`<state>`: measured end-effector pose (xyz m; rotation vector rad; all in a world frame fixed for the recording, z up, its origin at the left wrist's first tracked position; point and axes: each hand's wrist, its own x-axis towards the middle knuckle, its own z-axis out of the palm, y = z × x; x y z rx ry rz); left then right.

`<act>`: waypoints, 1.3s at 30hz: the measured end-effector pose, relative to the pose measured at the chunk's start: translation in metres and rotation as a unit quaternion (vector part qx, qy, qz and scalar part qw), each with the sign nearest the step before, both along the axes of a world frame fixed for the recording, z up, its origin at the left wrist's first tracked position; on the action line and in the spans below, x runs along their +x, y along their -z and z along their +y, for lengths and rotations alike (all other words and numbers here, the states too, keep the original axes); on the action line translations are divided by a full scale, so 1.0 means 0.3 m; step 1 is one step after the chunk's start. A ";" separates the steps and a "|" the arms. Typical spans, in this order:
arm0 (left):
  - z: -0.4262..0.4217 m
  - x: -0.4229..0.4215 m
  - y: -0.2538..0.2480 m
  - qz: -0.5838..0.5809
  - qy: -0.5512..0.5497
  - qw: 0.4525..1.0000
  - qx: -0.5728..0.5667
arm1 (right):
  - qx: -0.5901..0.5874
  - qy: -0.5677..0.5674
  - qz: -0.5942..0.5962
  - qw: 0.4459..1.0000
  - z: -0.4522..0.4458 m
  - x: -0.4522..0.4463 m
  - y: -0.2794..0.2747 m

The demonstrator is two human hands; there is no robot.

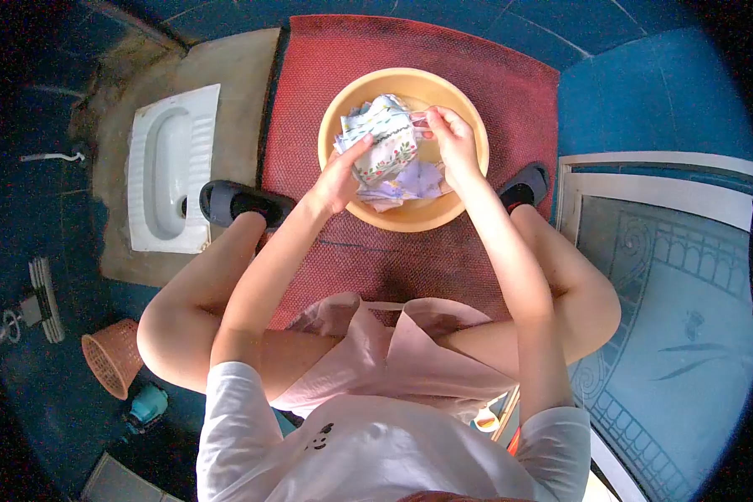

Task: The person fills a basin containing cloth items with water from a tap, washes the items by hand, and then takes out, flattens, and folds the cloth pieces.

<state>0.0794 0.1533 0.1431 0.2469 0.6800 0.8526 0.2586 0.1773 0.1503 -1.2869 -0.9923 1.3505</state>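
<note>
Over a yellow basin [332, 100], my left hand [340, 177] grips a bundle of folded patterned cloths [386, 151], thumb on top. The top cloth is white with red flowers and green leaves; blue and yellow prints show behind it. My right hand [453, 140] is closed in a pinch at the bundle's right side, on what looks like a thin pale strip or cloth edge; its exact shape is too small to make out. Lower in the basin lies a purple and white cloth [418, 180], just beneath the bundle.
The basin stands on a red textured mat [326, 251], between my feet in dark slippers [236, 205]. A white squat toilet [161, 176] is set in the floor at left. An orange basket [111, 360] sits lower left. At right is a frosted door [678, 335].
</note>
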 end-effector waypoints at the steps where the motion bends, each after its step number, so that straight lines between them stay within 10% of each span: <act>1: 0.000 0.001 0.004 0.000 0.000 1.000 0.000 | 0.000 0.000 0.000 1.000 0.000 0.001 -0.007; 6: -0.003 0.015 -0.002 0.045 0.001 0.998 0.036 | -0.110 0.014 0.230 0.967 0.011 0.012 -0.026; 29: 0.020 0.034 -0.013 0.084 0.009 0.992 0.094 | -0.042 -0.021 0.426 0.904 0.241 0.182 -0.012; 33: 0.015 0.028 0.014 0.123 -0.003 0.984 0.127 | -0.089 0.027 0.224 0.970 0.188 0.146 -0.098; 37: 0.017 0.011 0.032 0.174 0.035 0.975 0.134 | -0.193 -0.219 -0.086 0.953 0.141 0.115 -0.095; 39: 0.012 0.014 0.024 0.190 0.069 0.967 0.157 | -0.021 -0.292 -0.136 0.946 0.099 0.087 -0.054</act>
